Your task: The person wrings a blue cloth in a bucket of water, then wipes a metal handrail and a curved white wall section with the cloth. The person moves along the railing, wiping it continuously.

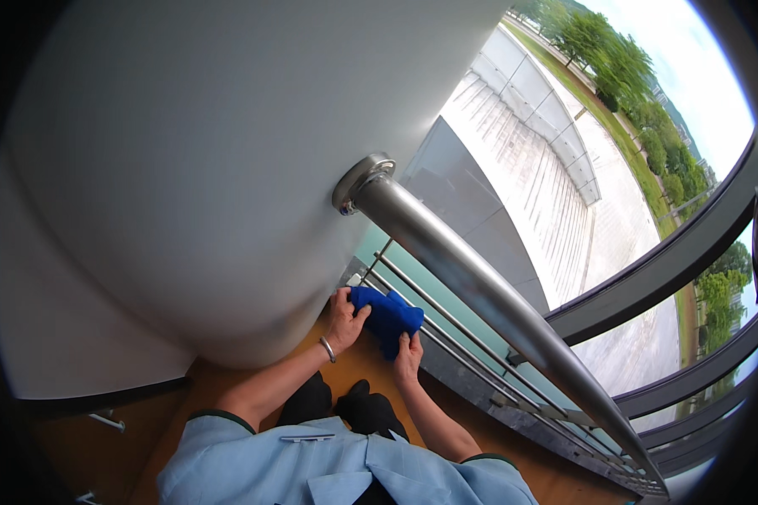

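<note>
Between my two hands is a bunched blue cloth (386, 316). My left hand (345, 321) is closed on its left end, thumb on the near side. At the lower right end, my right hand (408, 355) pinches the cloth with thumb and fingers. The cloth lies in front of thin metal rails (459, 337), low beside the white column; whether it touches them I cannot tell. A thick steel handrail (472, 261) slopes down to the right above my right hand, fixed by a round flange (364, 181) to the column.
A large rounded white column (185, 185) fills the left. To the right, a window with dark curved frames (665, 278) shows pale paving and trees outside. The floor (219, 383) is orange-brown, with a grey stone ledge (455, 379) under the rails.
</note>
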Demonstrator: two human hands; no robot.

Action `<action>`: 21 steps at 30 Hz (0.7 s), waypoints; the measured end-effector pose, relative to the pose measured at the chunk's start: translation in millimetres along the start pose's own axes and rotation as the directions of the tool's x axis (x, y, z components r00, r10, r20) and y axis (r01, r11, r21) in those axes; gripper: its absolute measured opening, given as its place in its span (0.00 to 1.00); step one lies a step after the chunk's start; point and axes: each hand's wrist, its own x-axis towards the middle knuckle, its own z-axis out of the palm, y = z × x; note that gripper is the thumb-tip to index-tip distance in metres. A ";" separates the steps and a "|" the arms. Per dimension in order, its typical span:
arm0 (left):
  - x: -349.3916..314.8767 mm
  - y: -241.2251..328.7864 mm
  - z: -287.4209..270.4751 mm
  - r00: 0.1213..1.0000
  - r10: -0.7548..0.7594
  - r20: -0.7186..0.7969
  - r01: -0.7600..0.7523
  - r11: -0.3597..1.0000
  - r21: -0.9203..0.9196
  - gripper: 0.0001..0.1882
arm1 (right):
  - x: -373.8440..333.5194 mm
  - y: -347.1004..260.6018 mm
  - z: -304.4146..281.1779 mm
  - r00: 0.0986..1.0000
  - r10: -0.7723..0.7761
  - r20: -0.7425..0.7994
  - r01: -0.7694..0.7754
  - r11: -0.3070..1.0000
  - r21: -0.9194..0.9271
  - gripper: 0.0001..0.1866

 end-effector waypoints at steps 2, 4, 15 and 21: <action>-3.3 54.9 -18.0 0.998 0.047 0.039 -0.042 0.991 -0.131 0.18 | -21.8 -14.8 -23.8 0.989 -0.103 -0.106 0.101 0.995 -0.026 0.18; -3.0 87.7 -27.2 0.991 0.099 0.091 -0.087 0.989 -0.118 0.28 | -29.0 -71.1 -14.5 0.941 -0.282 -0.185 0.257 0.955 -0.146 0.17; 40.7 -2.6 72.1 0.601 -0.787 0.140 0.650 0.379 -0.659 0.19 | 153.8 -74.4 44.8 0.851 -0.369 0.374 0.523 0.522 -0.674 0.26; 32.1 -23.3 75.8 0.576 -0.789 0.212 0.675 0.314 -0.667 0.16 | 131.1 -130.6 55.8 0.906 -0.007 0.424 0.405 0.313 -0.859 0.27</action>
